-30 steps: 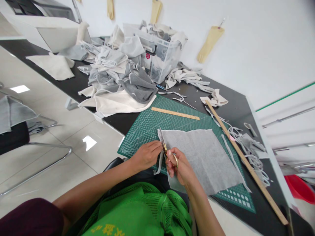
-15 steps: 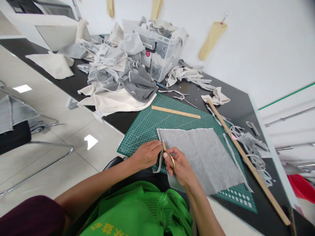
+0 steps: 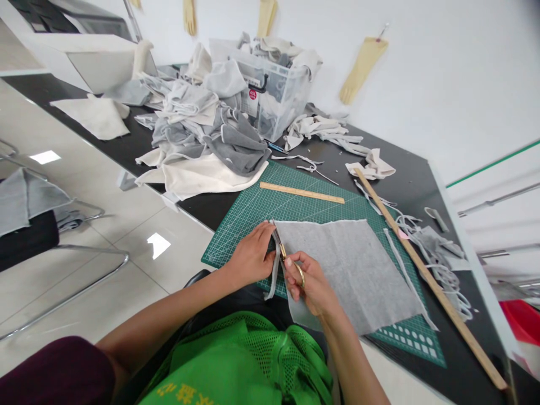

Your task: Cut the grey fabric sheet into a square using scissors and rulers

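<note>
A rectangle of grey cloth (image 3: pixel 350 270) lies over the green cutting mat (image 3: pixel 236 225). My right hand (image 3: pixel 311 283) is closed around the gold handles of a pair of scissors (image 3: pixel 282 246), whose blades point away from me along the cloth's left edge. Beside the blades, a narrow grey strip (image 3: pixel 273 277) hangs toward my lap; its join to the cloth is hard to make out. My left hand (image 3: pixel 252 254) grips the strip near the cloth's far left corner, its fingers stretched forward and its thumb closer to me. The fingertips partly hide the fabric there.
A short wooden ruler (image 3: pixel 301 192) lies on the mat and a long one (image 3: pixel 430 275) crosses its right side. Cloth pieces (image 3: pixel 189 129) are heaped at the far left beside a clear plastic bin (image 3: pixel 278 95). Offcuts (image 3: pixel 441 247) lie on the right.
My left hand has shifted forward to the cloth's far corner, its fingers reaching out from their earlier pinch. The scissor blades now extend farther along the edge, more of them showing.
</note>
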Demonstrator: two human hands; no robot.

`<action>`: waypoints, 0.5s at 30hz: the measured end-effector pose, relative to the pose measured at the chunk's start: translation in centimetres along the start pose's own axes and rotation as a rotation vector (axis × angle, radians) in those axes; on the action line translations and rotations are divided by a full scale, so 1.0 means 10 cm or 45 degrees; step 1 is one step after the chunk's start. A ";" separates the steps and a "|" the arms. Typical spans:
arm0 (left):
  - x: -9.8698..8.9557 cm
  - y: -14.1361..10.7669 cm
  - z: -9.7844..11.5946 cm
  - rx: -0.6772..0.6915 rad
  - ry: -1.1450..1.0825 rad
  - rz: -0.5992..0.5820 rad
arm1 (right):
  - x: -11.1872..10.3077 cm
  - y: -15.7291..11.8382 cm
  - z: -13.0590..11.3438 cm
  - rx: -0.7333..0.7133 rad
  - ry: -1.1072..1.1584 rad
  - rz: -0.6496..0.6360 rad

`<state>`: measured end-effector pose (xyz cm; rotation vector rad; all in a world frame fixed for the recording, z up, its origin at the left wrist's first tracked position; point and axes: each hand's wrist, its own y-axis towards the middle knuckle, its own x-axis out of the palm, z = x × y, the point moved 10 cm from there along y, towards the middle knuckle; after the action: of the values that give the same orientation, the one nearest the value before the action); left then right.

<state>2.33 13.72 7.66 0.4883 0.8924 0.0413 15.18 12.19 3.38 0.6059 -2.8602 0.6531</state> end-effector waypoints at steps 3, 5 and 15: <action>0.03 0.00 -0.02 -0.019 0.021 -0.049 | 0.00 0.01 0.00 0.017 0.015 0.005; 0.04 0.00 -0.01 -0.015 0.031 -0.069 | 0.00 0.02 0.00 0.002 -0.019 0.022; 0.07 -0.05 0.07 0.106 0.064 -0.053 | -0.02 0.04 0.02 -0.003 -0.073 0.063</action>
<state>3.20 13.19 7.34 0.5484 0.9562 -0.0215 15.14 12.49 2.99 0.5648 -2.9374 0.6493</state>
